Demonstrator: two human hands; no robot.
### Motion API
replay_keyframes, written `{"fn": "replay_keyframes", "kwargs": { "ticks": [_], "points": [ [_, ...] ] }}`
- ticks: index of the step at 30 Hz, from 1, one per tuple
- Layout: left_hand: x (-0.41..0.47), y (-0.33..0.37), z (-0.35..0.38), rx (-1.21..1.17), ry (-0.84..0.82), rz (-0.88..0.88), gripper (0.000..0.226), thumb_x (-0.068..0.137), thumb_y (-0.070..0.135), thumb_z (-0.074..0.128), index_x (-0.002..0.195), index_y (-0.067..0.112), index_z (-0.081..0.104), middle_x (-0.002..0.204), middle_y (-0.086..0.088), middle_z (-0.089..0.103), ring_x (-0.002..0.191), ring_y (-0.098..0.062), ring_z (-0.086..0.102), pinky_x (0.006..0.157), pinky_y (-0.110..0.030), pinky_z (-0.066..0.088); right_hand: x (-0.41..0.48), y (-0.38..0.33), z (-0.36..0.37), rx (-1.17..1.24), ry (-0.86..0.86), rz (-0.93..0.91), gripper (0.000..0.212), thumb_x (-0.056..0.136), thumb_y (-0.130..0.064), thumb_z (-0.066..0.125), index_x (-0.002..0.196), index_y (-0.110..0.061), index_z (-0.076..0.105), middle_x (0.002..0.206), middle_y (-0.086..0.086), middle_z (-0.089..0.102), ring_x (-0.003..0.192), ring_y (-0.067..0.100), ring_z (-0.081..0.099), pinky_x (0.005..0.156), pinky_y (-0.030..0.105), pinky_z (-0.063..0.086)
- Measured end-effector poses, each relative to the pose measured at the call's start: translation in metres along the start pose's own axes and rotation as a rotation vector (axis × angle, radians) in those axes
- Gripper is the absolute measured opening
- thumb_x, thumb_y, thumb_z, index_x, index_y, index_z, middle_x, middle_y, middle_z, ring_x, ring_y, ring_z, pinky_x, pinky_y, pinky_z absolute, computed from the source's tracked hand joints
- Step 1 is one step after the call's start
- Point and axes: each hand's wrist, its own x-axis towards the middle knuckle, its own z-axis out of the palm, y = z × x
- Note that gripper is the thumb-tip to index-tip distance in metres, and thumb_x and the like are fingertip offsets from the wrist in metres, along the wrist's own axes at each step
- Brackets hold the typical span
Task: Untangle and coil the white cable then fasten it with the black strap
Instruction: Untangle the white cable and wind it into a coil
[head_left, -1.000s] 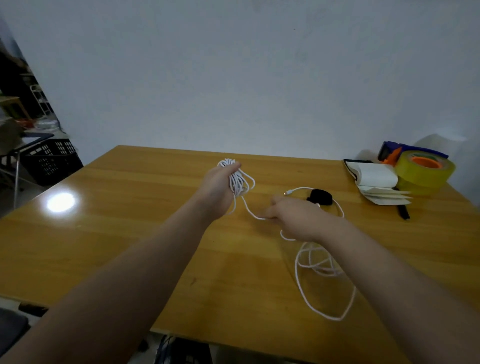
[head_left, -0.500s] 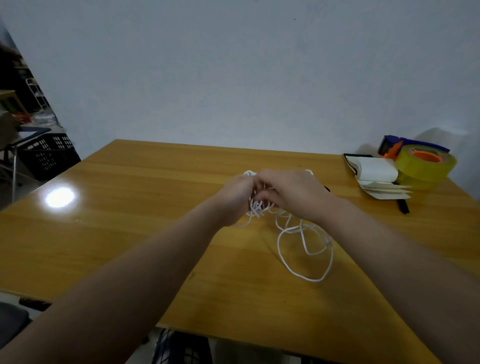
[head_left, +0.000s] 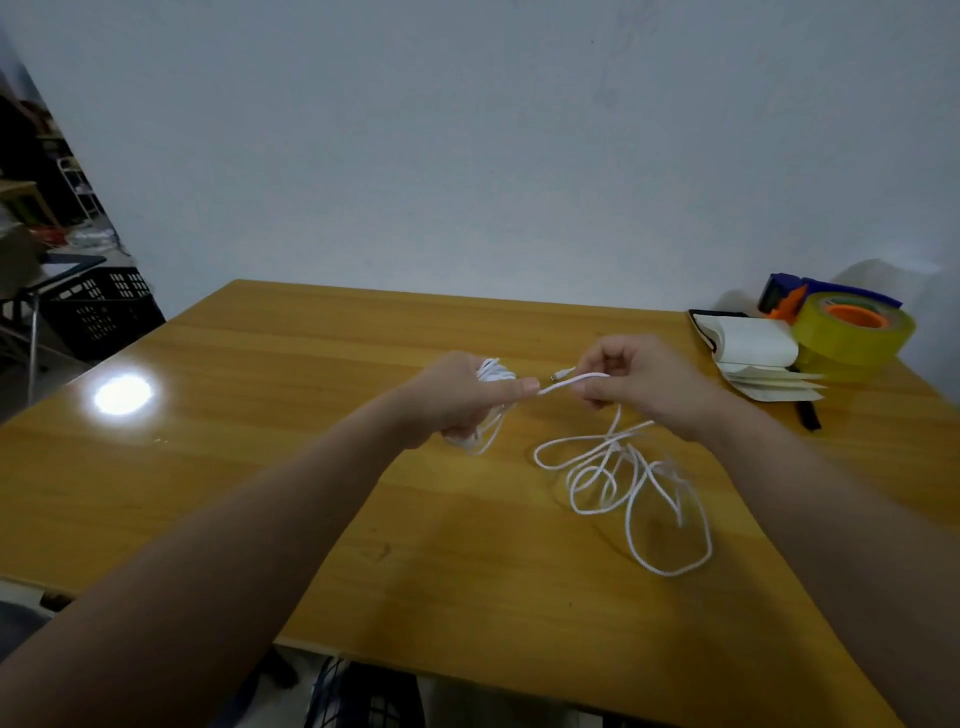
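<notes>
Left hand (head_left: 457, 397) grips my coiled bundle of white cable (head_left: 623, 475) at frame centre; right hand (head_left: 636, 382) pinches the next span. Loose loops lie lower right on the table (head_left: 260, 467). I'd feed slack evenly, matching loop size.

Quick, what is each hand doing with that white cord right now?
Left hand: closed, holding a bundle of the white cable.
Right hand: closed, pinching the cable near its plug end.

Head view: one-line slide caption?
Both hands stretch a white cable over a wooden table, loose loops trailing below the right hand.
</notes>
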Motion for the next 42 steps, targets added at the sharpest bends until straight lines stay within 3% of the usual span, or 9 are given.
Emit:
{"fn": "replay_keyframes", "kwargs": {
  "ticks": [4, 11, 16, 21, 27, 29, 32, 35, 42],
  "points": [
    [-0.002, -0.004, 0.005, -0.008, 0.008, 0.031, 0.068, 0.092, 0.049, 0.051, 0.035, 0.013, 0.038, 0.031, -0.001, 0.034, 0.043, -0.022, 0.042, 0.050, -0.025, 0.045, 0.000, -0.006, 0.015, 0.246, 0.074, 0.035, 0.004, 0.087, 0.000, 0.058, 0.086, -0.003, 0.060, 0.062, 0.005, 0.059, 0.035, 0.004, 0.037, 0.035, 0.016, 0.029],
    [-0.005, -0.007, 0.020, -0.084, -0.142, 0.046, 0.066, 0.089, 0.049, 0.057, 0.037, 0.013, 0.036, 0.031, 0.000, 0.033, 0.035, -0.016, 0.033, 0.049, -0.025, 0.033, 0.013, -0.004, 0.024, 0.181, 0.437, -0.095, 0.009, 0.085, -0.013, 0.065, 0.082, -0.005, 0.064, 0.049, -0.006, 0.059, 0.047, 0.001, 0.053, 0.053, 0.009, 0.041],
    [0.004, 0.009, 0.015, -0.465, 0.034, 0.094, 0.058, 0.095, 0.040, 0.048, 0.046, 0.010, 0.043, 0.037, -0.004, 0.042, 0.035, -0.015, 0.042, 0.057, -0.030, 0.040, 0.012, 0.017, 0.024, -0.008, 0.378, -0.049, 0.030, 0.090, -0.022, 0.058, 0.078, 0.004, 0.065, 0.056, 0.021, 0.043, 0.054, 0.013, 0.039, 0.052, 0.023, 0.033],
    [0.015, 0.013, 0.001, -0.969, 0.015, -0.009, 0.054, 0.099, 0.038, 0.040, 0.126, -0.008, 0.046, 0.091, -0.013, 0.074, 0.087, -0.017, 0.073, 0.072, -0.025, 0.058, 0.010, 0.030, 0.022, -0.176, 0.176, -0.092, 0.017, 0.094, -0.021, 0.052, 0.090, -0.018, 0.068, 0.055, -0.004, 0.043, 0.047, 0.002, 0.038, 0.051, 0.024, 0.035],
    [0.020, 0.004, -0.005, -1.147, 0.095, 0.028, 0.058, 0.101, 0.036, 0.034, 0.146, -0.001, 0.029, 0.128, -0.012, 0.061, 0.114, -0.014, 0.062, 0.089, -0.028, 0.054, 0.010, 0.042, 0.029, -0.471, 0.039, -0.058, 0.034, 0.097, -0.017, 0.043, 0.127, -0.030, 0.054, 0.082, -0.017, 0.061, 0.074, -0.005, 0.057, 0.072, 0.026, 0.043],
    [0.025, -0.001, -0.001, -1.176, 0.115, 0.006, 0.045, 0.102, 0.028, 0.034, 0.137, 0.000, 0.040, 0.136, -0.019, 0.053, 0.127, -0.024, 0.052, 0.090, -0.032, 0.050, 0.009, 0.042, 0.042, -0.703, -0.045, -0.046, 0.055, 0.094, -0.011, 0.039, 0.140, -0.039, 0.033, 0.118, -0.005, 0.062, 0.107, 0.016, 0.059, 0.088, 0.033, 0.044],
    [0.031, -0.009, 0.009, -1.172, 0.192, -0.057, 0.029, 0.100, 0.016, 0.037, 0.119, -0.001, 0.050, 0.138, -0.026, 0.048, 0.130, -0.031, 0.047, 0.089, -0.036, 0.047, 0.004, 0.048, 0.068, -1.069, -0.069, -0.048, 0.071, 0.088, -0.004, 0.038, 0.146, -0.036, 0.015, 0.124, 0.004, 0.056, 0.114, 0.026, 0.053, 0.094, 0.038, 0.033],
    [0.035, -0.018, 0.012, -1.134, 0.303, -0.102, 0.041, 0.099, 0.011, 0.041, 0.135, -0.009, 0.038, 0.135, -0.026, 0.050, 0.113, -0.029, 0.056, 0.083, -0.036, 0.047, 0.001, 0.057, 0.074, -1.012, -0.063, -0.096, 0.055, 0.092, -0.011, 0.041, 0.141, -0.033, 0.032, 0.123, 0.001, 0.059, 0.113, 0.022, 0.053, 0.090, 0.035, 0.026],
    [0.037, -0.033, 0.000, -1.039, 0.483, -0.139, 0.019, 0.097, 0.011, 0.048, 0.080, 0.003, 0.054, 0.081, -0.013, 0.052, 0.066, -0.019, 0.052, 0.058, -0.029, 0.045, -0.007, 0.071, 0.044, -0.999, -0.192, -0.187, 0.043, 0.093, -0.015, 0.045, 0.133, -0.031, 0.046, 0.121, -0.008, 0.055, 0.119, 0.012, 0.045, 0.090, 0.032, 0.018]
  ]
}}
